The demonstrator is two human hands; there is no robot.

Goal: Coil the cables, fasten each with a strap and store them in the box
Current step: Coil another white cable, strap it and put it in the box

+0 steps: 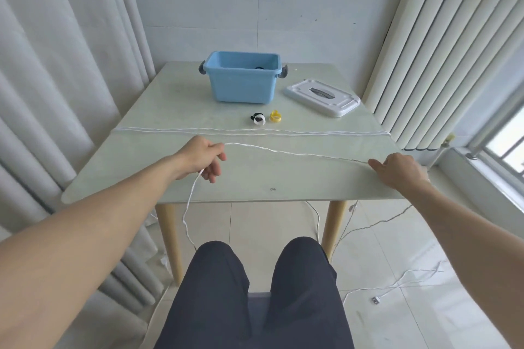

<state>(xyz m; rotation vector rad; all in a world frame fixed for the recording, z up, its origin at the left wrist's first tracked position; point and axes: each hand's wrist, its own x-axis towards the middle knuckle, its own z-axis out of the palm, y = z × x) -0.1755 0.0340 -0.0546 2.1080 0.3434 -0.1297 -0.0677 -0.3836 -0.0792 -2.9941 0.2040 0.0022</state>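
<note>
Pale counter (pixel 170 167), blue box (pixel 242 85) far: left grip (pixel 205 160) pinching white cable (pixel 297 153); right grip (pixel 398 168) curling over it, hold indiscernible.

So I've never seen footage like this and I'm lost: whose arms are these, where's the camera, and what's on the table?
There is one picture, from a camera worn on a person's head, looking down at their own arms and knees. The left hand pinches a white cable that runs to the right hand, which lies over it; the grip there is hidden. On the table stand a blue box, its white lid, two straps and another cable.
</note>
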